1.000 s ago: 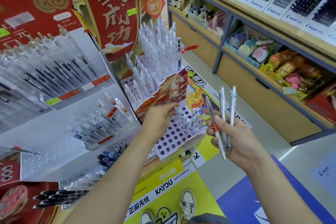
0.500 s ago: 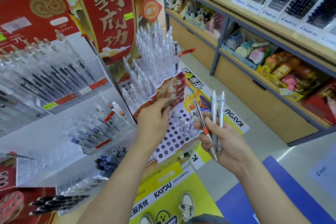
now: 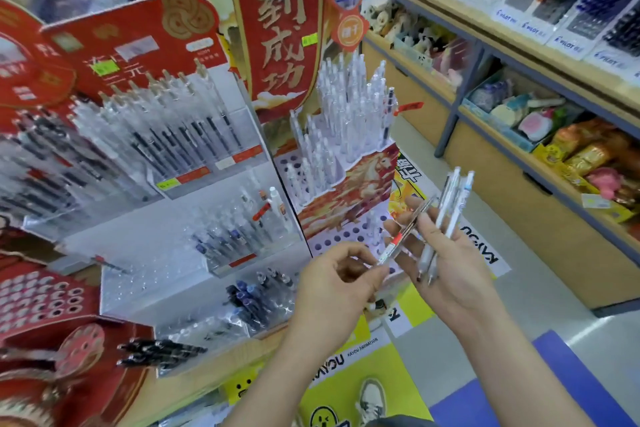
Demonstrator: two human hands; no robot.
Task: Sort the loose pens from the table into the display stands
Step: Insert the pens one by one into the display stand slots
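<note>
Fingers [image 3: 375, 276] of the left hand [image 3: 332, 291] seem to pinch the red-banded pen [image 3: 398, 239] by its lower tip. It slants up-right across the right hand [image 3: 450, 263], which is gripping the white pens [image 3: 450, 204].

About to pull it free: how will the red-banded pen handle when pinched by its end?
The red-banded pen looks like slim rigid plastic: probably stiff and light. The left hand pinches only its tip, so its smooth barrel may slip or swing.
</note>
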